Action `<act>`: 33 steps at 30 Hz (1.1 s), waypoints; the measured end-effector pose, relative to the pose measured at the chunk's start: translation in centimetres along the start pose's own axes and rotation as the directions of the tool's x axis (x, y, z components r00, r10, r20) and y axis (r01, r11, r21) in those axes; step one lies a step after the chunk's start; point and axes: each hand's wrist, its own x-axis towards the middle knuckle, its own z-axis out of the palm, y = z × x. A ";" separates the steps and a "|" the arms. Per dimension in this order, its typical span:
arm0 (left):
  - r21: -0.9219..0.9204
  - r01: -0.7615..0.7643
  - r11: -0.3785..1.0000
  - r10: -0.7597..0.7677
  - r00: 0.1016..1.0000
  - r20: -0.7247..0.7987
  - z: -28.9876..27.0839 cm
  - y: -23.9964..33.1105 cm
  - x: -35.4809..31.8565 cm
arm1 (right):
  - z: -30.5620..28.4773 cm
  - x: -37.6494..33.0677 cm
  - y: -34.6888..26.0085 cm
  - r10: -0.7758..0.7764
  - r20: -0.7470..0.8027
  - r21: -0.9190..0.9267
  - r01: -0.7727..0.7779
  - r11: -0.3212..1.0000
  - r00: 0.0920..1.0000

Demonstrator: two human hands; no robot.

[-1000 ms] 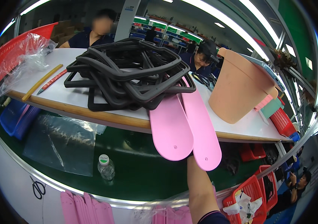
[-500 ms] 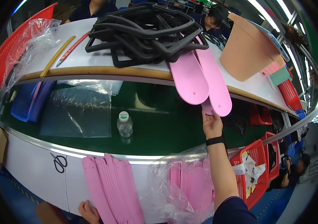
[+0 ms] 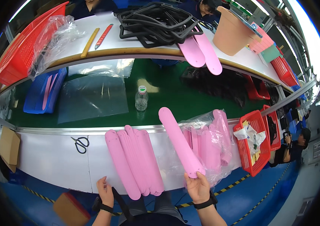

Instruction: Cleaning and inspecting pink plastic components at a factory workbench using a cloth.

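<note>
Two bare hands show at the near edge of the view. The right hand (image 3: 198,187) grips the near end of a long pink strip (image 3: 178,141), fingers curled around it — the strip slants away to the far left, its rounded far end over the edge of the green belt (image 3: 190,101). The left hand (image 3: 105,191) rests at the near edge of the white table (image 3: 50,158), fingers loosely bent and holding nothing, just beside the near end of a fanned stack of pink strips (image 3: 135,162) that lies flat on the table.

Right of the held strip, more pink strips sit in a clear plastic bag (image 3: 212,143), and farther right a red basket (image 3: 252,147) holds crumpled white material. A pair of scissors (image 3: 80,144) lies on the table left of the stack. On the belt stand a small plastic bottle (image 3: 141,98) and, to its left, a clear plastic sheet (image 3: 88,96) and a blue tray (image 3: 43,92).

On the far table lies a heap of black frames (image 3: 156,22), with two pink strips (image 3: 201,52) hanging over the edge below it — a tan bucket (image 3: 233,34) is on its side to the right. A large red basket (image 3: 24,45) sits at the far left.
</note>
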 end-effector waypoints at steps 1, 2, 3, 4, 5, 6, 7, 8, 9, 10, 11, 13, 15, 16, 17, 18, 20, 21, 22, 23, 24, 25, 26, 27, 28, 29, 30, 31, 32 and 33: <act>0.021 -0.026 0.999 0.026 1.000 0.002 -1.1 1.5 -0.6 | -0.2 -0.3 1.3 0.018 -0.017 0.042 -0.018 0.999 1.000; 0.041 -0.055 0.998 0.054 0.998 0.008 -1.9 2.4 -1.1 | -0.8 -0.1 2.5 0.014 -0.024 0.052 -0.013 0.999 1.000; 0.077 -0.097 0.992 0.096 0.995 0.023 -2.9 1.6 -2.1 | -1.9 0.7 3.8 -0.002 0.006 0.058 0.002 0.998 1.000; 0.133 -0.089 0.987 0.080 0.994 0.072 -4.4 1.4 -3.5 | -2.9 1.5 5.3 -0.014 0.035 0.064 0.012 0.998 0.999; 0.163 -0.062 0.985 0.050 0.996 0.079 -5.5 0.6 -5.2 | -3.9 2.5 6.5 -0.019 0.021 0.071 0.018 0.997 1.000; 0.200 0.017 0.980 -0.036 0.995 0.092 -6.7 -2.3 -7.3 | -4.9 3.5 7.6 -0.034 0.027 0.025 0.033 0.999 0.999; 0.238 0.031 0.971 -0.050 0.996 0.076 -8.1 -6.4 -9.9 | -5.1 4.0 8.3 -0.041 0.040 -0.019 0.041 0.999 0.998; 0.407 0.168 0.898 -0.254 0.953 0.165 -10.3 -10.8 -12.1 | -5.4 4.1 8.5 -0.044 0.029 -0.013 0.044 0.999 0.999; 0.493 0.335 0.803 -0.500 0.829 0.251 -12.9 -18.6 -14.8 | -5.0 4.2 9.0 -0.023 0.017 -0.030 0.023 0.999 1.000; 0.573 0.400 0.715 -0.641 0.704 0.307 -14.1 -19.2 -16.3 | -4.8 4.4 9.7 0.000 0.008 -0.048 0.000 0.999 1.000; 0.571 0.446 0.689 -0.696 0.625 0.353 -14.8 -19.8 -18.4 | -4.7 4.3 10.2 0.047 0.009 -0.048 -0.047 0.998 0.999; 0.579 0.475 0.663 -0.746 0.488 0.453 -15.4 -19.6 -18.0 | -4.5 4.0 9.5 0.037 0.011 -0.080 -0.036 0.996 0.999; 0.533 0.393 0.749 -0.662 0.430 0.614 -14.0 -19.6 -16.0 | -4.5 2.6 8.2 0.012 0.013 -0.124 -0.010 0.992 1.000; 0.473 0.278 0.836 -0.548 0.439 0.712 -13.9 -18.0 -14.8 | -3.9 2.4 8.3 0.006 0.019 -0.149 -0.003 0.989 1.000; 0.343 0.230 0.911 -0.412 0.444 0.796 -13.9 -16.0 -14.6 | -3.3 2.2 8.3 -0.002 0.027 -0.174 0.007 0.985 1.000; -0.015 -0.470 0.883 0.180 0.307 0.934 -13.0 -16.2 -11.2 | -3.3 1.9 7.3 -0.038 0.010 -0.172 0.040 0.984 0.999; 0.002 0.657 0.754 -0.221 0.250 0.943 -9.5 -0.5 -7.3 | -3.2 0.3 5.5 -0.124 -0.045 -0.158 0.116 0.981 0.991; -0.069 0.929 0.363 -0.414 0.228 0.881 -8.5 7.7 -5.5 | -2.9 -0.6 5.1 -0.147 -0.045 -0.147 0.139 0.979 0.988; -0.120 0.812 0.571 -0.406 0.406 0.818 -7.3 11.5 -5.1 | -2.5 -1.5 4.7 -0.159 -0.044 -0.159 0.150 0.976 0.986; -0.172 0.683 0.710 -0.329 0.537 0.777 -6.2 12.0 -4.9 | -2.3 -2.3 4.3 -0.173 -0.049 -0.171 0.163 0.972 0.984; -0.216 0.527 0.822 -0.225 0.648 0.728 -4.8 12.0 -4.6 | -2.0 -3.0 3.8 -0.198 -0.049 -0.161 0.188 0.969 0.979; -0.243 0.406 0.881 -0.136 0.708 0.693 -3.4 11.9 -4.4 | -2.0 -3.9 3.1 -0.160 -0.067 -0.093 0.154 0.984 0.985; -0.243 0.394 0.886 -0.117 0.698 0.707 -2.1 12.2 -4.2 | -2.1 -4.7 2.5 -0.120 -0.080 -0.024 0.118 0.993 0.990; -0.277 0.501 0.820 -0.135 0.639 0.757 -0.5 13.1 -4.1 | -2.5 -5.5 1.9 -0.086 -0.074 0.050 0.089 0.995 0.994; -0.295 0.604 0.740 -0.148 0.575 0.804 1.0 13.9 -3.9 | -2.8 -6.3 1.7 -0.115 -0.076 0.057 0.119 0.991 0.991; -0.310 0.681 0.664 -0.107 0.497 0.861 2.6 14.4 -3.8 | -3.0 -7.0 1.7 -0.067 -0.072 0.097 0.074 0.993 0.995; -0.307 0.675 0.671 -0.094 0.488 0.868 4.5 15.0 -3.9 | -3.2 -7.7 1.8 -0.017 -0.064 0.135 0.026 0.990 0.998; -0.332 0.759 0.561 -0.079 0.448 0.891 6.6 15.8 -4.0 | -3.4 -8.3 1.8 0.025 -0.056 0.195 -0.014 0.981 0.998; -0.344 0.829 0.440 -0.063 0.411 0.909 8.4 16.7 -4.0 | -3.7 -8.5 2.0 0.059 -0.020 0.227 -0.053 0.972 0.998; -0.340 0.860 0.381 -0.046 0.385 0.922 9.7 17.8 -4.0 | -3.8 -8.6 2.1 0.108 0.029 0.238 -0.112 0.965 0.994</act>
